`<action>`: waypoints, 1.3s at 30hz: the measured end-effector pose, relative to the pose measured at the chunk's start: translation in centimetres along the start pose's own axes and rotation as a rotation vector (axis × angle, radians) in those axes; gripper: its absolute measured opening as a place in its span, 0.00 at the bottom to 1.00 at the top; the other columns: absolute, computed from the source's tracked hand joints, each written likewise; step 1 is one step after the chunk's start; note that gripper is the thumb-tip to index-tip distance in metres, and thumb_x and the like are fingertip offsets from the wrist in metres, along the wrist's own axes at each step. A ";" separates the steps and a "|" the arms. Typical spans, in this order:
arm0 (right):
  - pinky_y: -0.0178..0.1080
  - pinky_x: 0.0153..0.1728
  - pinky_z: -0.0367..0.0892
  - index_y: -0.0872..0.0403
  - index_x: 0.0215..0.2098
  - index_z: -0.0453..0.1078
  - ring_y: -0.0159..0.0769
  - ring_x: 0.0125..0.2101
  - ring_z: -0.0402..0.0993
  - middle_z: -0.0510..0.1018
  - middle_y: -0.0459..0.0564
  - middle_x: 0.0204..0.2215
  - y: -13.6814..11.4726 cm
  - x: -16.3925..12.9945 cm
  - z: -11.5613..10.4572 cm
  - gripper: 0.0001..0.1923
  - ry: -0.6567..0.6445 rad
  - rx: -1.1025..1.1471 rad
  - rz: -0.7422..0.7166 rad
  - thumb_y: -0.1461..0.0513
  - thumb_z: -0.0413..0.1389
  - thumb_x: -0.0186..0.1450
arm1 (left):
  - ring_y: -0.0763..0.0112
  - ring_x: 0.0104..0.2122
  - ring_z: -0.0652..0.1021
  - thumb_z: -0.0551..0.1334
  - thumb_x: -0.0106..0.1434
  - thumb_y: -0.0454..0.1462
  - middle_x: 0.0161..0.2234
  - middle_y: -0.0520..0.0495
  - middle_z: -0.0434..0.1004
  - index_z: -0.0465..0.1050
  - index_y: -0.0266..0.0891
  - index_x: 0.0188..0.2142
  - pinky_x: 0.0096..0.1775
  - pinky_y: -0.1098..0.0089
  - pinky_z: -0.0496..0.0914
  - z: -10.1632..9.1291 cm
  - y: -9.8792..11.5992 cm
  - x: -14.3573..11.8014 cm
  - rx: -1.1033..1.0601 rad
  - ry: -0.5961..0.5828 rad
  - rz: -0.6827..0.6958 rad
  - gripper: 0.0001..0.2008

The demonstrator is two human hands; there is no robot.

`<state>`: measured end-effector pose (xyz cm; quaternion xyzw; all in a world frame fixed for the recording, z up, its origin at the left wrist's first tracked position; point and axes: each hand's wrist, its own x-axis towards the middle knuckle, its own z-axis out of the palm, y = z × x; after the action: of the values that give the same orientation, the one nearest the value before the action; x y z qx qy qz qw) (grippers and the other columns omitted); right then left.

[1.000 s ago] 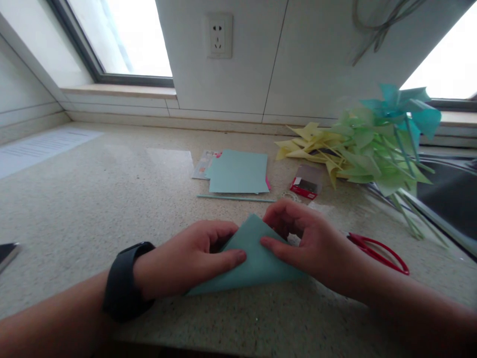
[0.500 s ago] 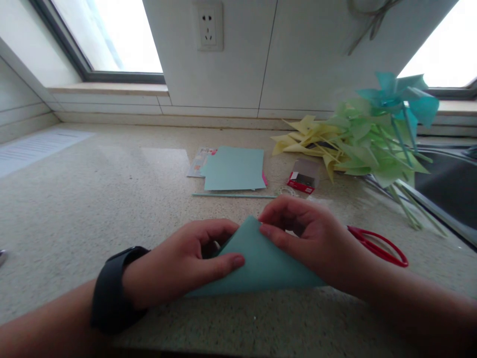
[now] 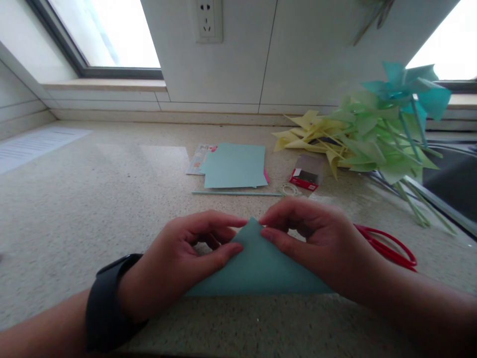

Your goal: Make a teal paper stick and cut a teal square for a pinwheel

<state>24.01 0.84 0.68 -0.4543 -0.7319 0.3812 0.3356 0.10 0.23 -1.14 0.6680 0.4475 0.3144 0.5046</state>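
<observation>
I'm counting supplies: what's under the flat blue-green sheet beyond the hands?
Peeking from under the sheet: more blue-green paper and a printed item at left, something pink at right. Anything wholly beneath is covered.

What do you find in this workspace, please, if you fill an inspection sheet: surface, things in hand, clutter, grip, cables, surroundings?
Surface: speckled counter; printed sheet at far left.
Things in hand: folded paper, a triangle with its peak pointing away from the person.
Clutter: paper stack, stick in front of it, white coil, red box; pinwheels at right; red scissors, partly hidden by the right arm.
Grip: left hand and right hand both hold the folded paper, thumbs on its face, fingertips near the peak.
Cables: cord against the wall, cut off by the top edge; its use cannot be told.
Surroundings: wall with socket, windows on both sides, sink at right.
</observation>
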 end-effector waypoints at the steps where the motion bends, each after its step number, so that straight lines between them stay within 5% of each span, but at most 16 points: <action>1: 0.35 0.29 0.72 0.50 0.37 0.75 0.34 0.30 0.75 0.78 0.46 0.29 0.0 0.0 0.0 0.03 0.003 -0.001 -0.006 0.59 0.61 0.65 | 0.68 0.35 0.79 0.69 0.63 0.44 0.36 0.51 0.82 0.79 0.49 0.50 0.34 0.73 0.72 0.0 0.0 -0.1 0.008 0.003 0.012 0.16; 39: 0.33 0.30 0.73 0.51 0.38 0.75 0.31 0.29 0.76 0.80 0.45 0.28 -0.4 -0.1 0.1 0.03 0.019 0.004 -0.105 0.62 0.61 0.64 | 0.75 0.31 0.81 0.68 0.62 0.33 0.33 0.54 0.84 0.81 0.50 0.49 0.32 0.80 0.75 0.2 0.3 -0.5 0.121 0.082 0.244 0.16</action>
<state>23.83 0.60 0.97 -0.4181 -0.7509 0.3600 0.3630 0.22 -0.33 -0.86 0.7331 0.4014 0.3728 0.4031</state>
